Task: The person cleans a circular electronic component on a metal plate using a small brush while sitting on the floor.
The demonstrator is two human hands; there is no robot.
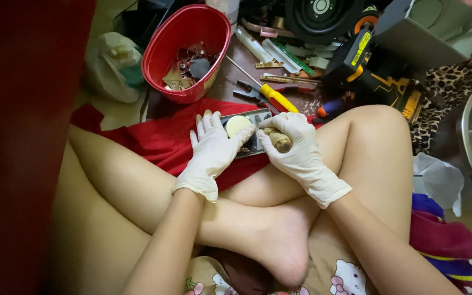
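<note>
Both my hands wear white gloves. My left hand (pixel 211 150) rests flat on a small grey metal device (pixel 251 117) that carries a pale round disc (pixel 238 124); the thumb touches the disc. My right hand (pixel 296 145) is closed around a brownish wooden tool handle (pixel 280 140), its tip pressed toward the device. The device lies on a red cloth (pixel 159 136) in front of my crossed bare legs.
A red plastic tub (pixel 184 33) holding metal scraps stands at the back left. A yellow-handled screwdriver (pixel 277 98), pliers (pixel 247 90), a yellow-black power tool (pixel 364 60) and a black round part (pixel 320 13) lie behind the device. Crumpled cloths (pixel 443 235) are at right.
</note>
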